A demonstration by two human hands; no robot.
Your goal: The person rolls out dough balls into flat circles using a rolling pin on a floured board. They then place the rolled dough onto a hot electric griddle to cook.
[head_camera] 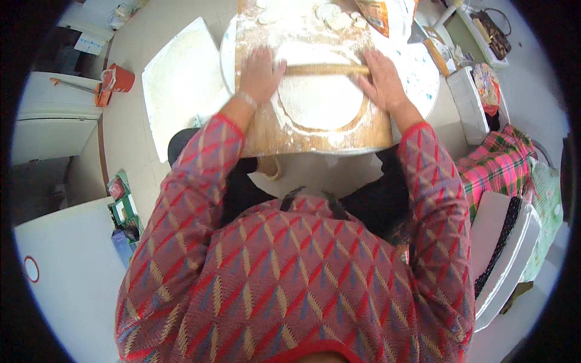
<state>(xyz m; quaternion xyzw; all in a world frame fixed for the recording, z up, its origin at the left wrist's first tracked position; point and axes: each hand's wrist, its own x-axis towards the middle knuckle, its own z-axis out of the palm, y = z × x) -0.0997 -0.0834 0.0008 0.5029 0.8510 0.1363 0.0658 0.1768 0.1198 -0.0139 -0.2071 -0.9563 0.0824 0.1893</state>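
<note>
A wooden rolling pin (324, 69) lies crosswise over a large, round, flat sheet of dough (322, 102). My left hand (259, 76) is over its left end, and my right hand (381, 80) is at its right end with the thumb pointing inward. Both hands are slightly blurred. Beneath the dough is a wooden board (290, 142), dusted with white flour around the sheet. Several lumps of dough (333, 17) sit at the board's far side, where bright light washes out detail.
An orange and white bag (376, 16) stands at the board's far right. A white sheet-like surface (181, 90) lies to the left. Beyond it is a red bucket (121, 78) on the floor. At right are a white foam box (467, 106) and pink plaid cloth (497, 156).
</note>
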